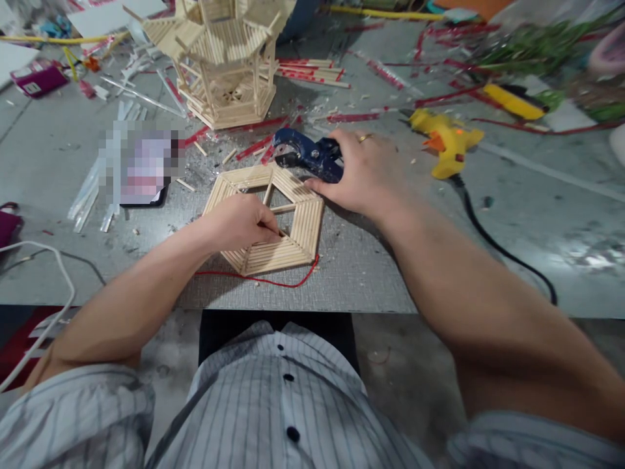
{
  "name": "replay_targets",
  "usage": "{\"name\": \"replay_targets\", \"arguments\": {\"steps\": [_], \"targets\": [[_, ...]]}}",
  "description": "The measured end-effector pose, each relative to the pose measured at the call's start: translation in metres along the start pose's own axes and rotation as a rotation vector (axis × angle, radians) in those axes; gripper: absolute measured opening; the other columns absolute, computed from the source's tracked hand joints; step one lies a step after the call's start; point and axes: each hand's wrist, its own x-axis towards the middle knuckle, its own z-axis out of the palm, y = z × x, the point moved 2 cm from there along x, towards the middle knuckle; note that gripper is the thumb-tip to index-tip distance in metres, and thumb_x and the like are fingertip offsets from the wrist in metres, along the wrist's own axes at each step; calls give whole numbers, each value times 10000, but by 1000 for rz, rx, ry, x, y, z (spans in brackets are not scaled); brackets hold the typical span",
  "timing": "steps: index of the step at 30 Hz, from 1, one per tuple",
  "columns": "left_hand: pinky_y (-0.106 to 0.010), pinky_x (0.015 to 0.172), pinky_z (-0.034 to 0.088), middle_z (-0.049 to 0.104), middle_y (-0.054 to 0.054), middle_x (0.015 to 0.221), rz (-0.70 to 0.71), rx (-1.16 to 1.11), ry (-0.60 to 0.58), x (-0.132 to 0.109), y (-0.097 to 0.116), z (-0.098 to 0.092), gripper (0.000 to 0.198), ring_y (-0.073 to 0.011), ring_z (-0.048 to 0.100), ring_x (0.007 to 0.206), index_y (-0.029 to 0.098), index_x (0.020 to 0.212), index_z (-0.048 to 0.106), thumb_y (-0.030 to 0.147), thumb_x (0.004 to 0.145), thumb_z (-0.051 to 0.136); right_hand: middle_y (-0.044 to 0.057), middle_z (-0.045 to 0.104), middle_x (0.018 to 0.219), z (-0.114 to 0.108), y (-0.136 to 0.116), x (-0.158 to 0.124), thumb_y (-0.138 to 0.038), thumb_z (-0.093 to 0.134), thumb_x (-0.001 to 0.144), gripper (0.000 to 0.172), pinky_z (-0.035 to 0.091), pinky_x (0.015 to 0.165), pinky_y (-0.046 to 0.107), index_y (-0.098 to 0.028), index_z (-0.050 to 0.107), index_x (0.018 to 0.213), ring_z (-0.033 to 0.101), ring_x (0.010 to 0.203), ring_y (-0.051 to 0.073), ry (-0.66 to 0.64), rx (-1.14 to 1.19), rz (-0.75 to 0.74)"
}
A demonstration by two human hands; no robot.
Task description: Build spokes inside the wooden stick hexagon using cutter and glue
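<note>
One stick pavilion (229, 52) sits at the back; hexagonal stick panel (283, 259) lies flat up front. Left hand (244, 221) pinches fingertips at the panel's opening, can't tell on what; right hand (365, 170) is curled round blue cutters (315, 155). I'd keep that panel braced flat, no wobble.

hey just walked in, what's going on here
Someone is working on a flat six-sided stick frame that lies on the table. Their left hand reaches over it, fingertips together at the inner edge of its opening; whether they pinch anything is hard to tell. The right hand holds a blue cutter at the frame's far side. A stick model building stands beyond, and a yellow glue gun lies off to the right.
</note>
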Motion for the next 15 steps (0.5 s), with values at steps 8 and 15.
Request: {"name": "replay_targets", "arguments": {"steps": [8, 15], "targets": [[-209, 637, 366, 753, 14, 782, -17, 53, -41, 1, 2, 0, 201, -89, 601, 673, 195, 881, 784, 270, 798, 617, 205, 586, 1200, -3, -1, 0, -695, 498, 799, 736, 381, 904, 554, -183, 450, 1325, 520, 1107, 414, -33, -23, -11], [-202, 633, 365, 746, 21, 774, -12, 63, -28, 1, 3, -1, 199, -80, 586, 657, 197, 855, 779, 281, 806, 605, 189, 588, 1196, -2, -2, 0, -695, 468, 814, 721, 377, 897, 545, -228, 419, 1361, 511, 1101, 403, -30, -41, -21]]}}
